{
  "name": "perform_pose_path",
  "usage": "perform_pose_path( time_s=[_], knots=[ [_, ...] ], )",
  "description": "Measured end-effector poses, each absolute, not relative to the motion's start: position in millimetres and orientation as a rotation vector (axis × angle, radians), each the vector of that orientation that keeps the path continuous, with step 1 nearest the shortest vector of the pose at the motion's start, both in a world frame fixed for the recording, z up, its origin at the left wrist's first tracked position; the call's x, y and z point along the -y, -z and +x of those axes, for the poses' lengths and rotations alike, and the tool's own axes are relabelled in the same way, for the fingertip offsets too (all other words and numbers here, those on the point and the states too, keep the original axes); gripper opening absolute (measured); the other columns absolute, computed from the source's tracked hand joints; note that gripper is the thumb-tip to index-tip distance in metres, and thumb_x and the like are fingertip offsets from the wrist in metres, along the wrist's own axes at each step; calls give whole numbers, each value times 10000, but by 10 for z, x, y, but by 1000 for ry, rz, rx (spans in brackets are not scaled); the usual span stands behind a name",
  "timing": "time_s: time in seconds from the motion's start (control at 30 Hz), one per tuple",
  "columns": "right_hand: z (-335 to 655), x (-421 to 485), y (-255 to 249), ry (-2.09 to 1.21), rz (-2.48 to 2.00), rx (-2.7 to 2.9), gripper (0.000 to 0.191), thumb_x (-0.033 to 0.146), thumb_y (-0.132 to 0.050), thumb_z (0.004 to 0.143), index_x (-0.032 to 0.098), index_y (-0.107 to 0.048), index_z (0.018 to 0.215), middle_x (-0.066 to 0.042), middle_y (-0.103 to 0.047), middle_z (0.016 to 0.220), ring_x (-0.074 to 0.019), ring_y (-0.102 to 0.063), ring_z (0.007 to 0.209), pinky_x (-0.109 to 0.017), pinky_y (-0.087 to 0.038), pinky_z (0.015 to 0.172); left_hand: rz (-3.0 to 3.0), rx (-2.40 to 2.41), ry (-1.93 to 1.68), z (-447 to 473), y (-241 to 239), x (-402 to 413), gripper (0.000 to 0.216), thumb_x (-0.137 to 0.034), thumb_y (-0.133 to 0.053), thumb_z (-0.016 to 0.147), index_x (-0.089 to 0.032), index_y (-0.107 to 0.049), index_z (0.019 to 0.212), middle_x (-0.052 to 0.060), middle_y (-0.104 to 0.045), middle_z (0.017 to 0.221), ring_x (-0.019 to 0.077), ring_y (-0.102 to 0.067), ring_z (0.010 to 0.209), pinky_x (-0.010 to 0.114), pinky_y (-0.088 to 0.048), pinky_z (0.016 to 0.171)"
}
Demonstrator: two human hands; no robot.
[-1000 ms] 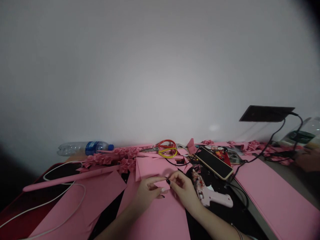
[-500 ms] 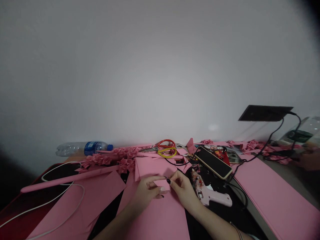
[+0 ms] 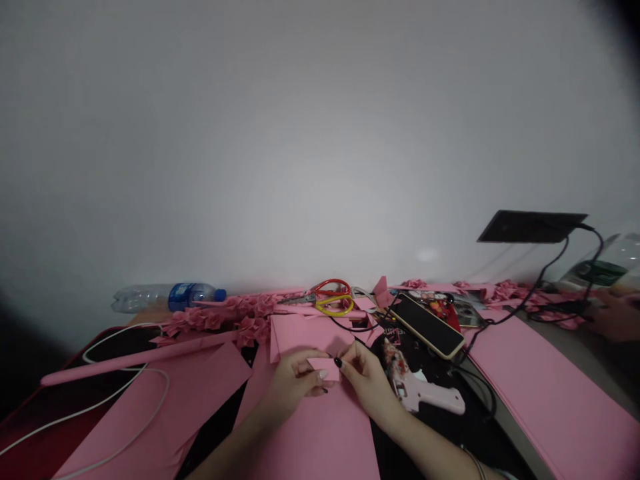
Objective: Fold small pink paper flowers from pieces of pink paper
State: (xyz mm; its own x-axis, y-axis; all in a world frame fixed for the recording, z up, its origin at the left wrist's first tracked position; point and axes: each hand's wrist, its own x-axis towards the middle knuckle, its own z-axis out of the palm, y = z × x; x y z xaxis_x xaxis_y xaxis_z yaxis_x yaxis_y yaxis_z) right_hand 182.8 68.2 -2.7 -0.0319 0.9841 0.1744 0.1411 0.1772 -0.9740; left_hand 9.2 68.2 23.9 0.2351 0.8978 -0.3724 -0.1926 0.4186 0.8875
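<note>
Both hands (image 3: 327, 373) on one tiny slip (image 3: 325, 368), right over the big sheet (image 3: 320, 433)

Left hand (image 3: 294, 385) has the slip pinched between thumb and fingers, and the right hand (image 3: 366, 379) is nipping its right edge with thumb and fingertips, probably because something that small needs steadying from both sides. It's up in front of the person, between the hands, which I guess makes the edge easier to see. Glue gun (image 3: 433, 395) lies just beside the right hand, handle pointing right; handy spot, I'd say. Scissors (image 3: 336, 305) and paper flowers (image 3: 253, 321) sit back near the wall (image 3: 320, 167), likely to be out from under the arms. Phone (image 3: 430, 325) looks just parked behind the gun.
</note>
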Motion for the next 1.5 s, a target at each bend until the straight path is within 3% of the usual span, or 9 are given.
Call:
perform_pose_path(
  time_s=[0.47, 0.67, 0.8, 0.93, 1.23, 1.5],
  knots=[
    [1824, -682, 46, -1041, -1141, 1398, 229, 331, -634, 799, 208, -505, 656, -25, -566, 702, -183, -516, 666, -304, -410, 641, 858, -1041, -884, 76, -170, -695, 681, -562, -932, 403, -164, -719, 913, 96, -783, 889, 282, -753, 778, 317, -566, 692],
    [1825, -685, 63, -1022, -1138, 1399, 214, 309, -628, 798, 203, -516, 651, -29, -579, 715, -188, -544, 685, -307, -430, 665, 916, -1057, -885, 97, -182, -687, 559, -434, -927, 466, -168, -696, 900, 72, -757, 878, 252, -727, 801, 316, -564, 692],
    [1824, -684, 55, -1009, -1137, 1419, 205, 299, -615, 802, 203, -512, 652, -28, -576, 711, -189, -541, 691, -306, -428, 670, 961, -1055, -915, 121, -164, -682, 517, -345, -899, 482, -167, -683, 916, 44, -733, 797, 234, -704, 757, 325, -559, 671],
    [1822, -679, 50, -1019, -1137, 1424, 199, 296, -605, 808, 207, -506, 659, -26, -575, 721, -186, -537, 692, -306, -430, 670, 945, -1073, -881, 129, -153, -676, 488, -353, -859, 540, -162, -675, 949, 39, -726, 721, 247, -711, 729, 352, -553, 694],
    [1825, -676, 48, -1029, -1135, 1445, 202, 287, -589, 809, 213, -482, 654, -16, -555, 709, -171, -513, 669, -298, -411, 646, 950, -1055, -887, 108, -78, -694, 502, -360, -860, 551, -155, -678, 972, 69, -758, 775, 240, -715, 697, 347, -550, 691],
    [1809, -674, 22, -1051, -1114, 1424, 227, 329, -628, 828, 203, -506, 686, 9, -528, 676, -151, -502, 632, -278, -410, 611, 979, -1042, -907, 94, -174, -681, 542, -370, -869, 545, -126, -662, 981, 26, -700, 623, 247, -720, 640, 320, -546, 639]
  ],
)
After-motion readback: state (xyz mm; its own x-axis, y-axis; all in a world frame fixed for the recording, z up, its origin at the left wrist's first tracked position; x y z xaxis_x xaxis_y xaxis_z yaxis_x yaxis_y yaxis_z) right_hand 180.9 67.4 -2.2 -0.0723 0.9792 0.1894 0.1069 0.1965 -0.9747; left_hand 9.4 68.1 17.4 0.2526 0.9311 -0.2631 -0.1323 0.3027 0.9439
